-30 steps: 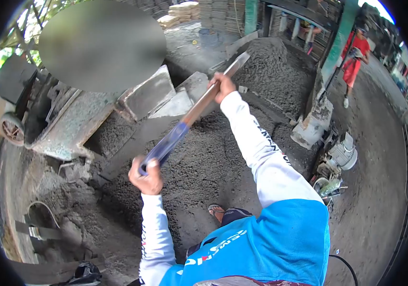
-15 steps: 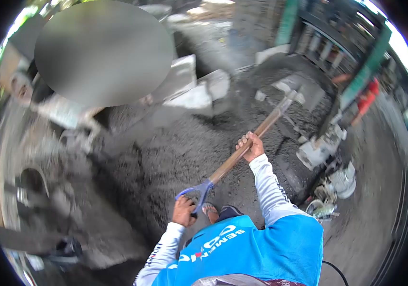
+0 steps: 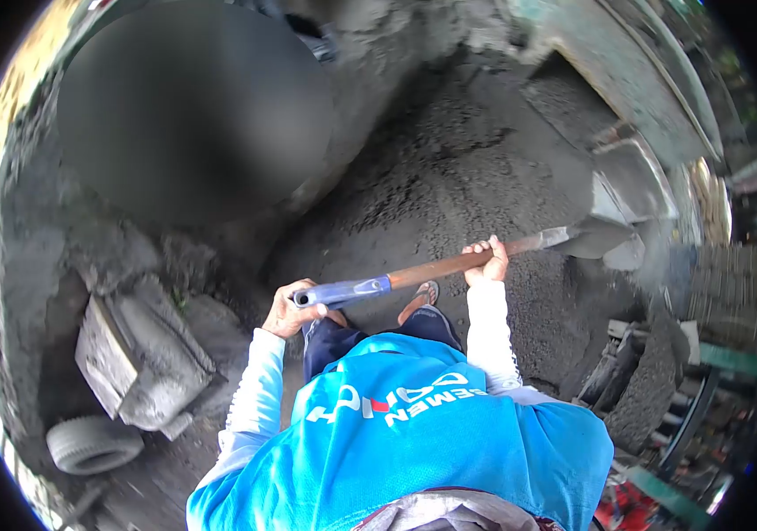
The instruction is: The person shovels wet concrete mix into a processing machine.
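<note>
Left hand: the left hand [image 3: 293, 310] is wrapped around the blue grip at the shovel's near end, at about nine o'clock from the person's knee.
Right hand: the right hand [image 3: 486, 262] is closed over the wooden shaft, further along toward three o'clock.
Shovel: the shovel [image 3: 432, 268] lies almost level across the body, its blade out at three o'clock, low over the dark gravel pile [image 3: 449, 168]; whether it carries a load is hard to tell.
Handling: it is probably stiff and heavy at the blade end, so a two-handed hold, one at the grip and one well along the shaft, suits it; the shaft may be gritty.
Surroundings: a tyre [image 3: 93, 444] lies at seven o'clock, a concrete block [image 3: 135, 358] just above it.
</note>
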Demonstrator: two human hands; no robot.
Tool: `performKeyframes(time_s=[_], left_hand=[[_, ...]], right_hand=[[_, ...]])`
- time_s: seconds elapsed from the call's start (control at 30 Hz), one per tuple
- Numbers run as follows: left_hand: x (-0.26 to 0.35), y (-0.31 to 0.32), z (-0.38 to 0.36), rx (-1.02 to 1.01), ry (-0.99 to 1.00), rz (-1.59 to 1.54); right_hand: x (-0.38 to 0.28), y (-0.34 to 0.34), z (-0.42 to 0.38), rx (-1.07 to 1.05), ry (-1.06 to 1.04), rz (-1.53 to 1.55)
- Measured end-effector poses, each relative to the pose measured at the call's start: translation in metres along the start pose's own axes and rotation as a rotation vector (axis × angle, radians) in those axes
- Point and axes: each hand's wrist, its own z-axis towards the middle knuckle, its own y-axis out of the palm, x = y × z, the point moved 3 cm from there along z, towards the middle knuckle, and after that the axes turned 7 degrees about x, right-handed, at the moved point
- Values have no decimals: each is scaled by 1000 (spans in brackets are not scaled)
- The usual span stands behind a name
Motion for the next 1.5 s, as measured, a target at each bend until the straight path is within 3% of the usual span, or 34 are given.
performKeyframes(time_s=[0.07,0.13,0.2,0.27,0.33,0.37,0.4,0.43,0.47,0.5,0.53,0.6,0.67,0.73,0.77,0.8,0.83,0.87,0.9,0.93,1.0,1.03,1.23,1.43,1.5], left_hand=[[-23,-34,-25,343,-49,-110],[-68,-67,-46,563,-64,-261],[-91,-81,-68,814,-226,-439],[-136,-96,-97,1030,-414,-505],[-172,-106,-144,1247,-512,-611],[-180,-110,-174,1328,-595,-581],[-178,-109,-204,1411,-607,-567],[-186,-110,-240,1532,-650,-550],[-210,-115,-282,1652,-569,-579],[-187,-108,-299,1812,-676,-520],[-197,-110,-343,1888,-825,-474],[-185,-110,-380,1981,-770,-390],[-169,-122,-382,1986,-756,-251],[-169,-144,-360,1894,-702,-83],[-182,-170,-349,1833,-793,-234],[-205,-185,-290,1926,-515,-286],[-229,-203,-241,1747,-571,-384],[-244,-205,-177,1761,-657,-398],[-257,-203,-118,1607,-692,186],[-255,-183,-58,1664,-691,-252],[-276,-165,-28,1592,-597,-235],[-284,-158,-33,1597,-604,-247],[-295,-167,-113,1548,-565,-253],[-264,-167,-146,1310,-688,-281],[-255,-156,-141,1119,-658,-224]], right_hand=[[61,22,5,31,45,-165],[128,19,30,56,85,-319],[196,3,60,74,185,-466],[268,-24,81,127,238,-667],[341,-62,81,116,442,-867],[386,-103,91,-41,525,-924],[428,-138,81,42,592,-971],[456,-160,51,0,659,-1068],[485,-180,19,-52,725,-1163],[509,-196,-16,46,753,-1195],[536,-223,-38,-46,916,-1215],[570,-246,-90,29,975,-1164],[605,-261,-112,184,1154,-1175],[636,-262,-93,151,1105,-1122],[650,-278,-76,138,1078,-1097],[656,-272,-40,126,1031,-1084],[650,-254,24,131,986,-1063],[635,-226,101,150,951,-1043],[612,-195,169,184,930,-1016],[587,-174,217,231,917,-991],[556,-163,251,187,635,-898],[555,-182,257,102,644,-909],[517,-207,173,324,571,-853],[422,-230,100,446,438,-639],[371,-241,87,430,394,-627]])
